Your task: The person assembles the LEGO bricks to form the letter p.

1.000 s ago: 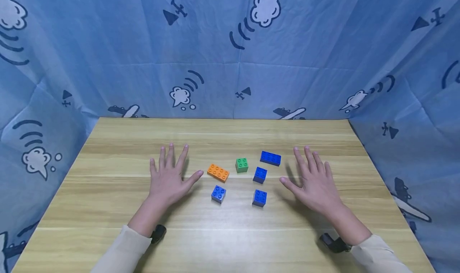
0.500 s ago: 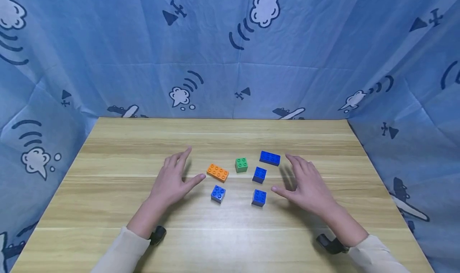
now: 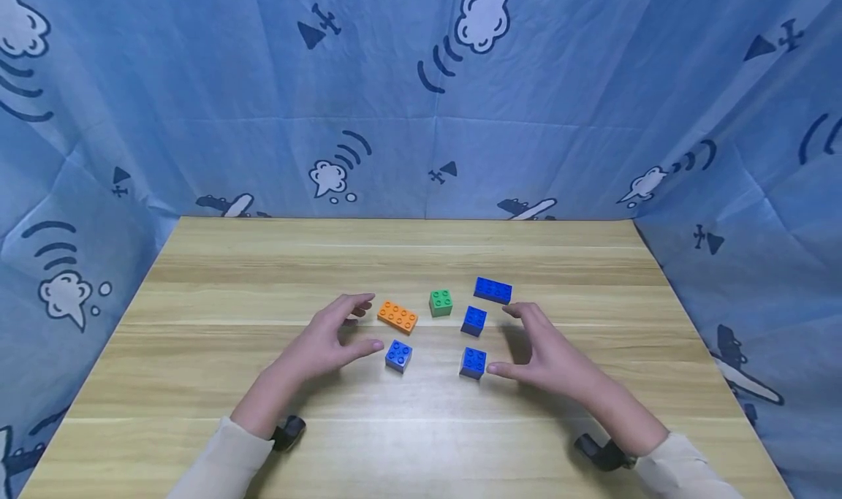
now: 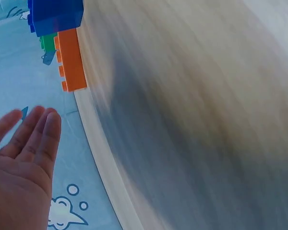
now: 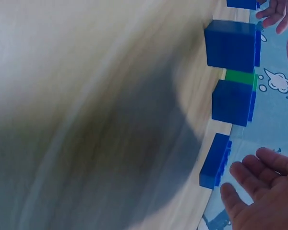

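My left hand (image 3: pixel 325 345) is held over the table, thumb and fingers apart, with nothing between them. Its thumb points at a square blue brick (image 3: pixel 398 356), and its fingertips are near the long orange brick (image 3: pixel 397 317). On the other side, my right hand (image 3: pixel 546 353) holds nothing either. Its thumb tip is right at the near square blue brick (image 3: pixel 473 363), while its fingertips are close to the long blue brick (image 3: pixel 492 290). Another square blue brick (image 3: pixel 473 321) and a square green brick (image 3: pixel 441 303) lie between the hands. All bricks stand apart, studs up.
The wooden table (image 3: pixel 421 440) ends at the back against a blue patterned curtain (image 3: pixel 395 61), which also hangs along both sides. Black straps (image 3: pixel 288 433) with cameras sit at the wrists, below light sleeves (image 3: pixel 224 459).
Both hands have moved inward toward the bricks. Their fingers, spread and straight a second ago, have drawn together and bent a little. The bricks have stayed in place.
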`<state>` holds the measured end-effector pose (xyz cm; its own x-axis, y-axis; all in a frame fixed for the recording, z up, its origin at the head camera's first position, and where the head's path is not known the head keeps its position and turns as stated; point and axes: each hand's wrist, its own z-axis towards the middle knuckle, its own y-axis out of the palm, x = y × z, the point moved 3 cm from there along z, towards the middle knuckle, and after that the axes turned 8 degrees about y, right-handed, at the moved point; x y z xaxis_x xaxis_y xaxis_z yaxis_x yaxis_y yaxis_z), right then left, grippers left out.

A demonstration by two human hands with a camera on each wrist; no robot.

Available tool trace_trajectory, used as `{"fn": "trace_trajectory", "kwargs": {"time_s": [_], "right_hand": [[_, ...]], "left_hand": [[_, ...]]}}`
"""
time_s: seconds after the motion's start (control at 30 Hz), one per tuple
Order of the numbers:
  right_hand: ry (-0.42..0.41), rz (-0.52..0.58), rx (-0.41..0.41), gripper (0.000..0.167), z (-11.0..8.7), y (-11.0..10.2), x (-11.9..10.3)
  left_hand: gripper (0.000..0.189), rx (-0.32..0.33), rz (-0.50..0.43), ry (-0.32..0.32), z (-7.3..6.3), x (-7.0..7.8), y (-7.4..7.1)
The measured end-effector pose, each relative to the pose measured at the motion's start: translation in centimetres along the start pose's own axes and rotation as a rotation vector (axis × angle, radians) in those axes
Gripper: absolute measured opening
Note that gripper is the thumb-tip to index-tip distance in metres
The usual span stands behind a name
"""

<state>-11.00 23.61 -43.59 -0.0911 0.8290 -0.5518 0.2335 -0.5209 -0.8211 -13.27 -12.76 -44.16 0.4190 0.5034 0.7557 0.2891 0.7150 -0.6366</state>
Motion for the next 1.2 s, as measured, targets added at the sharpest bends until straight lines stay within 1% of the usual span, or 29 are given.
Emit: {"fn": "trace_trajectory", "kwargs": {"time_s": [0.13,0.23,0.37,0.47,0.5,0.6,0.7,0.87,0.93,1.1,1.2], "right_hand": [[-0.02,0.009,-0.02,0.097,-0.1,0.3,-0.4],[-0.051,0.015,-0.028,0.088,-0.1,0.5,-0.7],[-0.092,0.019,-0.048,0.078,-0.1,0.9,-1.1],[-0.113,0.008,-0.063,0.074,-0.1,1.3,-1.4],[-0.119,0.005,-0.068,0.073,-0.1,1.5,-1.5],[-0.141,0.002,-0.078,0.072,0.0,1.9,-1.7],[-0.142,-0.001,-0.1,0.071,0.0,2.5,-1.9],[-0.149,-0.018,-0.134,0.069,0.2,3.3,-2.0],[-0.157,-0.019,-0.135,0.066,0.2,3.4,-2.2],[-0.143,-0.03,-0.126,0.06,0.1,3.7,-2.3],[-0.146,-0.035,-0.116,0.058,0.2,3.8,-2.3]], "left_hand": [[0.077,-0.06,-0.038,-0.006,0.0,0.1,0.3],[0.074,-0.086,-0.068,-0.014,0.1,0.0,0.6],[0.068,-0.121,-0.11,0.005,0.3,0.0,1.0],[0.064,-0.152,-0.127,0.025,0.5,0.1,1.3],[0.063,-0.161,-0.13,0.022,0.5,0.1,1.4],[0.06,-0.178,-0.127,0.035,0.7,0.3,1.8],[0.058,-0.196,-0.129,0.035,0.9,0.5,2.2],[0.057,-0.221,-0.094,0.046,1.0,0.9,2.8],[0.056,-0.234,-0.077,0.051,1.1,1.0,3.1],[0.051,-0.276,-0.038,0.06,1.3,1.0,3.6],[0.048,-0.283,-0.016,0.067,1.2,0.9,3.8]]}}
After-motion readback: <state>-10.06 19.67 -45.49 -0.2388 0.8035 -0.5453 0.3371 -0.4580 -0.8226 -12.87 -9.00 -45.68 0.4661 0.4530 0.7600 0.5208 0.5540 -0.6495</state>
